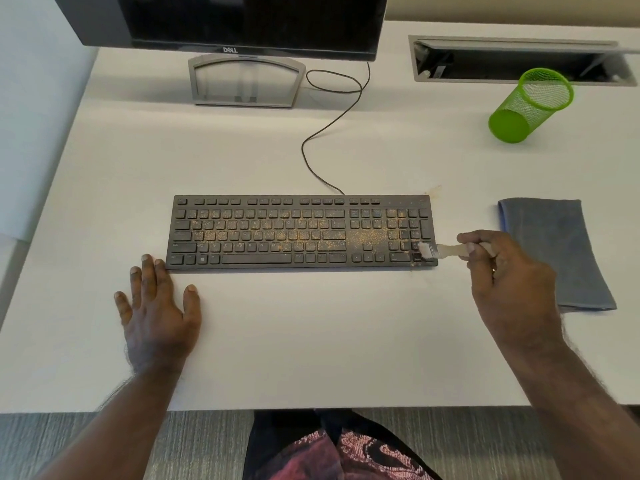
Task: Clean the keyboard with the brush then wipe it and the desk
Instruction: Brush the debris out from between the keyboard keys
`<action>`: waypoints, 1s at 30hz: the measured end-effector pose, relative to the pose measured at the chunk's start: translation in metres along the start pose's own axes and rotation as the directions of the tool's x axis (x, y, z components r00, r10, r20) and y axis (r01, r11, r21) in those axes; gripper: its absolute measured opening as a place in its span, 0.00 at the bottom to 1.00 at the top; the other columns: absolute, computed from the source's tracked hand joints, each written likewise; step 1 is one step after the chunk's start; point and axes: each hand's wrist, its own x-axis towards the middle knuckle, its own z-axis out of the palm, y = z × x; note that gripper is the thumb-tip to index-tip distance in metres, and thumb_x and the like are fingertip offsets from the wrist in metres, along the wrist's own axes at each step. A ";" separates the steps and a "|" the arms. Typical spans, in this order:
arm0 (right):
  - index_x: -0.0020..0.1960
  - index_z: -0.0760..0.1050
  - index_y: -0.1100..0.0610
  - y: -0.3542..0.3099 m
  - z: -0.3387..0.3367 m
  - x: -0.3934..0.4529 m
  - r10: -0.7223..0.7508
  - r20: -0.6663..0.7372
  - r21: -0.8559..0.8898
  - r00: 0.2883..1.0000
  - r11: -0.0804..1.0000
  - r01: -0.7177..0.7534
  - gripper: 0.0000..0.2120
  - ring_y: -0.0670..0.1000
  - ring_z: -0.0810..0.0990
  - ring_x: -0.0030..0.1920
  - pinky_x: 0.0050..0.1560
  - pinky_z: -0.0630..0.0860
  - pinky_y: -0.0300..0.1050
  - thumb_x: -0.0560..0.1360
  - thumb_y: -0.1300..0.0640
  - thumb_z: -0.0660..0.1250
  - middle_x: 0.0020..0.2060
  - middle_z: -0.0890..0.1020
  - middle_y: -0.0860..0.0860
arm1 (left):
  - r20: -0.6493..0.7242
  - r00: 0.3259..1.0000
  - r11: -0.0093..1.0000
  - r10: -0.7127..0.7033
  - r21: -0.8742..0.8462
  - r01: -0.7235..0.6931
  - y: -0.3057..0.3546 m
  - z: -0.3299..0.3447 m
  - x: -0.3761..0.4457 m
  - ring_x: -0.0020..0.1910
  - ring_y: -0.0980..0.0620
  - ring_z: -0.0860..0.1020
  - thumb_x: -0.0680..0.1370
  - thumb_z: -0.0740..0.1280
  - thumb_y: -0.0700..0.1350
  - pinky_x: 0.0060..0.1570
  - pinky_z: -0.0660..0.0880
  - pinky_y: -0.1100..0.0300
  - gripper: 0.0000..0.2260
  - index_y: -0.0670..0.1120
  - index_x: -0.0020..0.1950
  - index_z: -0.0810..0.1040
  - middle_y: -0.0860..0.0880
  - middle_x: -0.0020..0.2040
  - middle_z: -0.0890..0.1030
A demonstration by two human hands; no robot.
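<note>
Right hand [502,268] gripping brush [446,250] — bristles on dusty keyboard [298,233] corner — left hand [156,306] flat on desk [311,341].

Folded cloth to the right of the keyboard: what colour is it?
The cloth is grey with a blue edge, seen best in the head view.

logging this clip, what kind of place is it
Likely an office workstation: a white desk with a Dell monitor, a wired keyboard and a built-in cable hatch.
</note>
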 end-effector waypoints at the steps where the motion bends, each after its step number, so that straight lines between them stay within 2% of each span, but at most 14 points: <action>1: 0.56 0.80 0.58 0.001 0.001 0.000 0.000 0.003 -0.006 1.000 1.000 0.000 0.09 0.53 0.81 0.37 0.39 0.69 0.25 0.80 0.61 0.62 0.42 0.83 0.51 | -0.001 1.000 1.000 0.001 -0.001 -0.001 0.000 0.000 0.000 0.83 0.46 0.48 0.79 0.49 0.59 0.80 0.44 0.42 0.35 0.42 0.83 0.54 0.47 0.84 0.51; 5: 0.55 0.79 0.56 0.006 0.000 -0.004 0.021 0.072 -0.040 0.997 0.999 -0.018 0.08 0.52 0.81 0.39 0.41 0.70 0.29 0.80 0.59 0.61 0.44 0.85 0.51 | -0.009 1.000 1.000 0.002 -0.006 -0.003 0.002 -0.001 0.000 0.83 0.46 0.49 0.79 0.49 0.59 0.80 0.44 0.42 0.35 0.41 0.83 0.55 0.46 0.84 0.52; 7: 0.54 0.80 0.57 0.004 -0.003 -0.006 0.021 0.063 -0.020 0.998 1.000 -0.020 0.08 0.52 0.82 0.39 0.41 0.70 0.28 0.80 0.60 0.62 0.44 0.84 0.51 | -0.010 1.000 1.000 0.002 -0.006 -0.002 0.001 -0.001 0.000 0.83 0.46 0.49 0.79 0.49 0.59 0.80 0.44 0.42 0.35 0.41 0.83 0.55 0.46 0.84 0.52; 10: 0.55 0.80 0.58 -0.004 -0.005 -0.008 -0.001 0.021 0.034 1.000 0.999 0.000 0.08 0.49 0.81 0.37 0.38 0.71 0.29 0.80 0.61 0.63 0.42 0.82 0.48 | -0.008 1.000 1.000 0.005 -0.004 -0.006 0.001 0.000 0.000 0.83 0.46 0.49 0.79 0.49 0.59 0.80 0.44 0.42 0.35 0.42 0.83 0.54 0.46 0.84 0.52; 13: 0.56 0.80 0.59 -0.007 0.002 -0.012 -0.011 0.034 0.051 0.999 0.999 0.009 0.09 0.48 0.78 0.34 0.34 0.71 0.30 0.80 0.61 0.64 0.40 0.83 0.50 | -0.008 1.000 1.000 0.004 -0.002 -0.004 0.001 0.000 0.001 0.83 0.46 0.49 0.79 0.49 0.59 0.80 0.44 0.42 0.35 0.42 0.83 0.54 0.47 0.84 0.52; 17: 0.54 0.80 0.56 -0.001 0.003 -0.011 0.046 0.042 0.038 0.998 0.998 -0.048 0.08 0.49 0.79 0.37 0.38 0.73 0.33 0.80 0.61 0.63 0.42 0.84 0.50 | -0.014 1.000 1.000 0.004 -0.001 -0.004 0.000 0.001 0.001 0.83 0.46 0.49 0.79 0.49 0.59 0.80 0.44 0.42 0.35 0.41 0.83 0.55 0.46 0.84 0.52; 20: 0.53 0.81 0.57 0.001 -0.005 -0.010 0.071 -0.008 0.039 0.997 0.997 -0.070 0.08 0.43 0.79 0.38 0.38 0.70 0.25 0.79 0.61 0.63 0.43 0.84 0.50 | -0.017 1.000 1.000 0.008 -0.002 -0.008 -0.001 0.002 0.001 0.83 0.45 0.50 0.79 0.49 0.59 0.80 0.45 0.41 0.35 0.41 0.83 0.55 0.46 0.84 0.53; 23: 0.53 0.81 0.58 -0.004 -0.006 -0.011 0.024 -0.026 0.061 0.999 0.998 -0.022 0.08 0.35 0.76 0.35 0.33 0.66 0.23 0.80 0.62 0.64 0.39 0.82 0.48 | -0.015 1.000 1.000 0.006 -0.004 -0.006 0.000 0.001 0.001 0.83 0.45 0.50 0.79 0.50 0.59 0.80 0.45 0.42 0.35 0.41 0.83 0.55 0.46 0.84 0.53; 25: 0.55 0.81 0.59 -0.004 -0.002 -0.012 -0.017 0.010 0.037 1.000 0.999 0.016 0.08 0.35 0.75 0.33 0.32 0.65 0.23 0.80 0.62 0.64 0.37 0.80 0.48 | -0.015 1.000 1.000 0.004 -0.005 -0.004 0.000 0.001 0.000 0.83 0.46 0.49 0.79 0.49 0.59 0.80 0.44 0.42 0.35 0.41 0.83 0.55 0.46 0.84 0.52; 30: 0.53 0.81 0.57 0.002 -0.002 -0.008 0.015 0.024 0.015 1.000 1.000 -0.016 0.07 0.40 0.78 0.41 0.39 0.69 0.22 0.79 0.62 0.64 0.44 0.84 0.49 | -0.010 1.000 1.000 0.003 0.002 -0.003 -0.001 0.000 0.000 0.83 0.47 0.48 0.80 0.49 0.59 0.80 0.43 0.43 0.35 0.42 0.83 0.54 0.47 0.84 0.51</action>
